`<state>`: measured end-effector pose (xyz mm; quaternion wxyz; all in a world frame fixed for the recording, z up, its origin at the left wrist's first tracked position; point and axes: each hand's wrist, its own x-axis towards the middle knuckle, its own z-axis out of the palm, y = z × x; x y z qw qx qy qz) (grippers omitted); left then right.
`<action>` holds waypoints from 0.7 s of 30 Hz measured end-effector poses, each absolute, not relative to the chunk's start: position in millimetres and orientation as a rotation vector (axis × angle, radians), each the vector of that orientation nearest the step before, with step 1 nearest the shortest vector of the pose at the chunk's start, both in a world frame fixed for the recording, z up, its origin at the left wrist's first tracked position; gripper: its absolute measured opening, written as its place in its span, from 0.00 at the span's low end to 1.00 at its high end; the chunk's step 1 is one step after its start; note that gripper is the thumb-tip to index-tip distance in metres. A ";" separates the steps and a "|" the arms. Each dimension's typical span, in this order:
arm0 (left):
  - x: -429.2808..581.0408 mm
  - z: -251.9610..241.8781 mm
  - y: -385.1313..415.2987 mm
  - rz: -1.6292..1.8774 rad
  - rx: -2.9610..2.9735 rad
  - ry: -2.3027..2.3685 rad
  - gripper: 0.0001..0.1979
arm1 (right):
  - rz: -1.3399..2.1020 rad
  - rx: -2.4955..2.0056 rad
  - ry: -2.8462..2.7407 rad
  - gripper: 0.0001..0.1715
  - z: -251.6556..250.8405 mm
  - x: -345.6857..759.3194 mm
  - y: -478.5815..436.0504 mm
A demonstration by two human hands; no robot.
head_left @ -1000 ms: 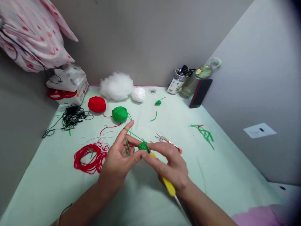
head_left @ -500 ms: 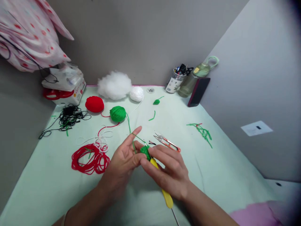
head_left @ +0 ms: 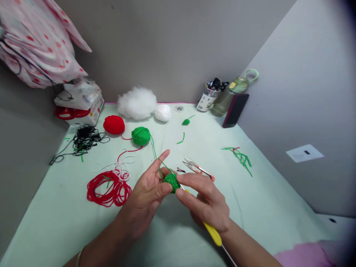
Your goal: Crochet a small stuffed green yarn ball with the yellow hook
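Observation:
My left hand (head_left: 151,185) pinches a small green crocheted piece (head_left: 172,182) between thumb and fingers, its index finger raised with green yarn running over it. That yarn leads back to the green yarn ball (head_left: 141,136). My right hand (head_left: 207,198) is closed round a crochet hook with a yellow handle (head_left: 213,233); the metal shaft meets the right side of the green piece. The hook's tip is hidden at the piece. Orange-handled thread snips (head_left: 198,169) lie just beyond my right hand.
Left on the table are red yarn loops (head_left: 96,189), a black yarn tangle (head_left: 86,139) and a red ball (head_left: 114,124). White stuffing (head_left: 137,103) and a white ball (head_left: 162,112) sit behind. A pen cup (head_left: 205,98), bottle (head_left: 221,102) and phone (head_left: 236,110) stand back right.
My right hand and the hook have moved right and slightly down, and more of the green piece shows. The hook's handle now lies farther right. The view has shifted a little.

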<state>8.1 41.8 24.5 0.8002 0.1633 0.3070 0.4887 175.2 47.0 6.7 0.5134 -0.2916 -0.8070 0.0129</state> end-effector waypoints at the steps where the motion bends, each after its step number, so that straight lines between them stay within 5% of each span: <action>1: 8.0 25.1 41.7 1.054 0.344 0.667 0.53 | 0.059 -0.717 -1.932 0.25 8.7 174.3 46.7; 15: 3.7 15.9 46.5 1.187 0.786 1.045 0.57 | 0.465 -0.737 -1.798 0.16 11.1 176.1 52.3; 21: 13.9 19.7 39.5 1.194 0.494 0.925 0.50 | 0.026 -0.846 -1.778 0.19 -9.3 163.1 42.2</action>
